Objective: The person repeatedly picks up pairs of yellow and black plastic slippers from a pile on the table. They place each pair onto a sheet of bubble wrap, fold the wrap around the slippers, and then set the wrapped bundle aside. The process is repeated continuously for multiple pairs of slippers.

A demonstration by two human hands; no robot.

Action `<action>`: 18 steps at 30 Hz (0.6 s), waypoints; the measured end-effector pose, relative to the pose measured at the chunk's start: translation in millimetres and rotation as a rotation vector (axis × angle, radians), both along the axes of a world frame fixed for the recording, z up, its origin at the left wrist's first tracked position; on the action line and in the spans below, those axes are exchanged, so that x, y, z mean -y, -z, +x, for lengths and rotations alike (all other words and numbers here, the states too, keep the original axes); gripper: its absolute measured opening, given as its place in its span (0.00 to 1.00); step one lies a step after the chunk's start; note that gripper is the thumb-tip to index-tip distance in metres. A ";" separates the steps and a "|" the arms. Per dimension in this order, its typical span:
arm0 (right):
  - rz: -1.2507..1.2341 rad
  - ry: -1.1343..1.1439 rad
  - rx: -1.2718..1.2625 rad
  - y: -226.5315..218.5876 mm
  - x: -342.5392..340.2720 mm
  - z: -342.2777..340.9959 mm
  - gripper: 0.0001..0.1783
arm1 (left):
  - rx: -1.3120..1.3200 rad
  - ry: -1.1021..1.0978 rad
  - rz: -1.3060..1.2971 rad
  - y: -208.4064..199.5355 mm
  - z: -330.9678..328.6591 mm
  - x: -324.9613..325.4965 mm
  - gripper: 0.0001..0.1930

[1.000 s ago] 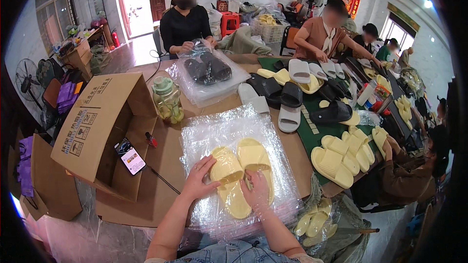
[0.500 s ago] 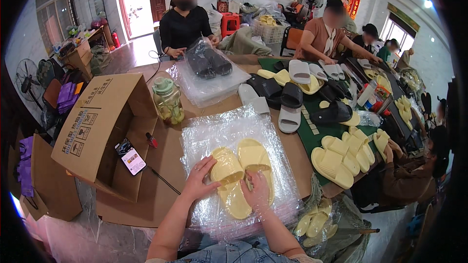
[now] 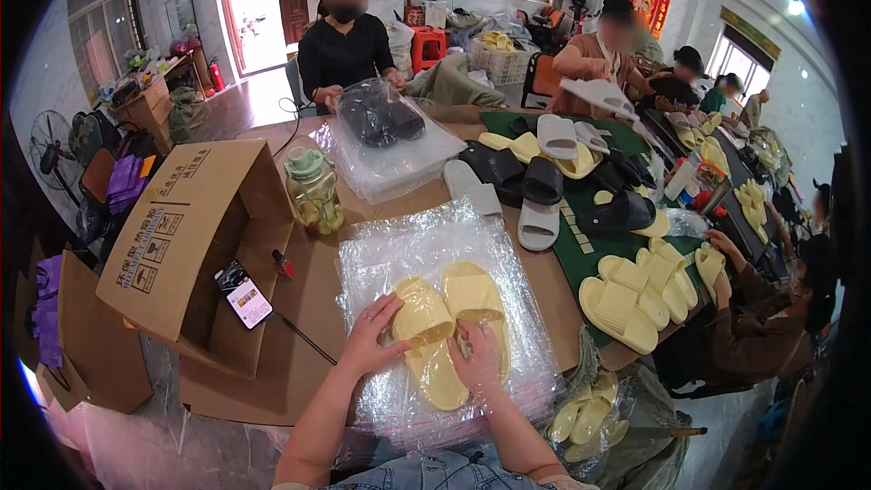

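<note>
A pair of yellow slippers (image 3: 472, 291) lies side by side on a stack of clear plastic bags (image 3: 386, 259) in front of me. Shiny film seems to cover the slippers, though I cannot tell whether they are fully inside a bag. My left hand (image 3: 369, 342) rests on the left slipper's outer edge by its strap, fingers stretched out and thumb apart. Between the two slippers lies my right hand (image 3: 476, 356), its fingertips by the right slipper's strap and its fingers slightly bent and apart.
An open cardboard box (image 3: 181, 218) stands left, with a phone (image 3: 243, 298) at its mouth. A glass jar (image 3: 311, 191) stands behind. Right are more yellow slippers (image 3: 621, 308) and black and grey ones (image 3: 544, 179). Across the table, a person handles bagged black slippers (image 3: 381, 118).
My hands and the yellow pair barely move. At the far right, a person has lifted a light slipper. The masked person's hands have moved apart around the bag, and the person at right has raised an arm.
</note>
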State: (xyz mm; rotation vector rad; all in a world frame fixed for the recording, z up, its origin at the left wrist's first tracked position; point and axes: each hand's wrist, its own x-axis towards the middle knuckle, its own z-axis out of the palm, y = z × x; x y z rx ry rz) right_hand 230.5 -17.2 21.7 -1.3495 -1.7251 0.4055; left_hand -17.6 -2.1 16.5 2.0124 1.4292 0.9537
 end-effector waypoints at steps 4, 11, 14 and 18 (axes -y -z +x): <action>-0.009 -0.008 0.004 -0.6 -0.5 -0.1 0.20 | -0.004 -0.006 -0.001 -0.8 0.1 1.0 0.45; -0.029 -0.005 -0.034 -4.0 1.8 -1.0 0.20 | 0.015 0.005 0.010 -2.4 0.4 1.0 0.45; -0.030 -0.008 -0.028 0.4 0.9 -0.1 0.20 | 0.016 0.009 0.022 -1.1 0.0 0.6 0.45; -0.029 0.002 -0.023 -4.8 2.3 -1.3 0.20 | 0.006 0.002 0.014 -2.4 0.6 0.6 0.46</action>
